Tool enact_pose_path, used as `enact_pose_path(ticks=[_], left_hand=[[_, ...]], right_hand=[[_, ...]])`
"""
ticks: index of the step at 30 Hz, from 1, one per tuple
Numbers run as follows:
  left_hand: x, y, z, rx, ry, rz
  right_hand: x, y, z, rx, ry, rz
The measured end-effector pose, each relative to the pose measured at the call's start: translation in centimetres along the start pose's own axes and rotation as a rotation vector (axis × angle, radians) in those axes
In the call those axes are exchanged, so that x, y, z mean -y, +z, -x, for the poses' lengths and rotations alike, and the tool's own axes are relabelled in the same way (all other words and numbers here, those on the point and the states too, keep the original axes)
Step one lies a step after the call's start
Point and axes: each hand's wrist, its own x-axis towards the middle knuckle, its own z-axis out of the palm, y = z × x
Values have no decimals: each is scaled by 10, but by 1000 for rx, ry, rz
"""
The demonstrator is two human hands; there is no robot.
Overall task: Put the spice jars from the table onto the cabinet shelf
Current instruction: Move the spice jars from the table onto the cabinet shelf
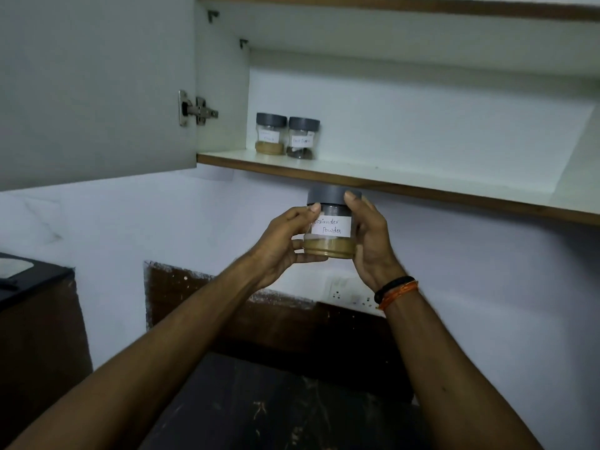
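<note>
- The coriander jar (330,224) is held upright in the air, just below the front edge of the cabinet shelf (373,177), with its handwritten label facing the person, probably so it can be read before shelving.
- The left hand (282,246) cups the jar's side and base, thumb on the front near the label and fingers curled underneath to bear the weight.
- The right hand (370,241) grasps the other side, one fingertip up on the grey lid (328,195); a hold from both sides likely keeps the powder level during the lift.
- Two jars (287,136) with matching grey lids already stand side by side at the shelf's left end, near the cabinet wall, labels outward.
- Starting the row from the left leaves bare shelf to the right, so the natural spot for this jar seems to be just beside the darker-filled one.
- The cabinet door (97,89) stands swung wide open at left, clear of the lifting path.
</note>
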Motion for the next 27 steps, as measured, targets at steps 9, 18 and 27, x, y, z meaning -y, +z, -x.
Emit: enact_pose_path(ticks=[9,18,27], left_hand=[[-57,19,-30,102,93,-112],[-107,38,-61,181,130,-315],[-136,46,-97,173,170,-409]], right_hand=[[57,4,-33,44,-58,38],[81,-5,-55,-11,-107,-14],[88,-6,-75,-20,-126,-46]])
